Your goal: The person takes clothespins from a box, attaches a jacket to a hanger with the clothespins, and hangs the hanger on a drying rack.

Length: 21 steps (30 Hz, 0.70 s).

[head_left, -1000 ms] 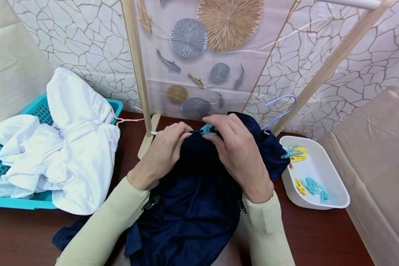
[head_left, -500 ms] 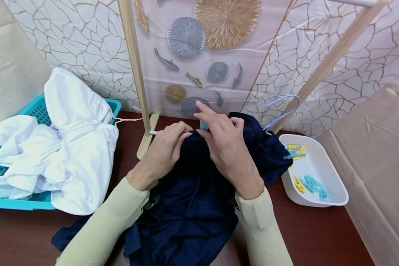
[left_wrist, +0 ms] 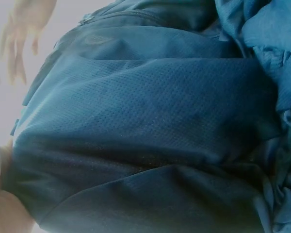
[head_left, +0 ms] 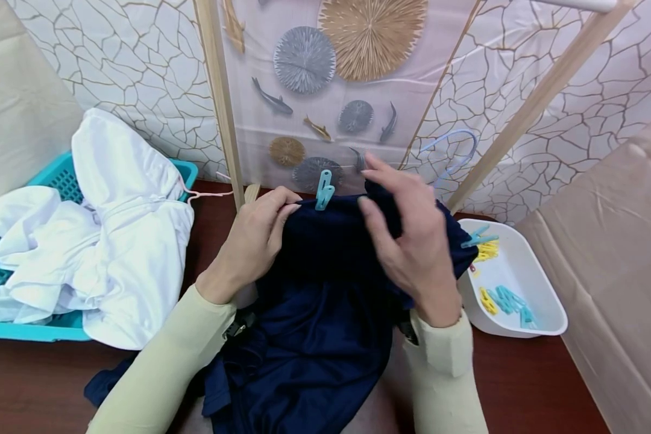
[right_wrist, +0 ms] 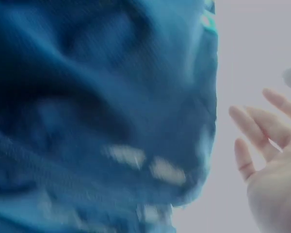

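Observation:
A navy garment [head_left: 320, 337] with a zipper hangs down from its raised top edge. My left hand [head_left: 249, 241] pinches that edge at the left. A light blue clothespin [head_left: 324, 190] is clipped on the edge between my hands. My right hand [head_left: 412, 247], slightly blurred, is spread beside the clothespin, over the right part of the garment, and holds nothing. In the right wrist view its fingers [right_wrist: 254, 128] stand apart from the cloth. A second light blue clothespin [head_left: 480, 237] grips the garment's right end. A pale blue hanger hook [head_left: 469, 144] rises behind it.
At left, a teal basket [head_left: 59, 334] holds white clothing [head_left: 135, 259] on a pink hanger [head_left: 211, 194]. A white tub [head_left: 553, 289] at right holds yellow and light blue clothespins. Wooden posts [head_left: 225, 114] of a rack stand behind the garment.
My right hand has let go of the light blue clothespin and moved right, leaving it on the cloth. My left hand has raised the edge slightly. The hanger hook has shifted up and left.

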Motion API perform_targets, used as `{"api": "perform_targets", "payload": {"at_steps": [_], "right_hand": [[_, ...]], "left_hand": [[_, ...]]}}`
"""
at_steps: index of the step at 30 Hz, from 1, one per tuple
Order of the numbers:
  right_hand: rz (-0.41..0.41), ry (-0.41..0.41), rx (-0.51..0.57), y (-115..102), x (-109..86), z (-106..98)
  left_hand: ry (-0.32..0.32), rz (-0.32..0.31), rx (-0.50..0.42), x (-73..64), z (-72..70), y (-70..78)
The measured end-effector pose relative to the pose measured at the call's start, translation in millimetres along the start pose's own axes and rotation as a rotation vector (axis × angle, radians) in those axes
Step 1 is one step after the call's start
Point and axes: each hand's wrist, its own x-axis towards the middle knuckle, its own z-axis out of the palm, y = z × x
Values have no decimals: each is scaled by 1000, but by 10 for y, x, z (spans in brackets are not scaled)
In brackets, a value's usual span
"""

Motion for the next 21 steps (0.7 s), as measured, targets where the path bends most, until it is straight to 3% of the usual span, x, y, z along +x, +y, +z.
{"api": "perform_targets", "payload": {"at_steps": [4,7,12,21], "right_hand": [[131,166,11,35,-8,-223],[271,208,-57,158,-56,-347],[416,108,-189,390,-149,-461],[475,-49,-242,531,-214,-530]], "left_hand": [[27,-21,12,8,-46,-20],[52,-40,24,6,-88,-40],[78,-46,32,17,-153,-64],[136,-66,44,42,-284,-81]]}}
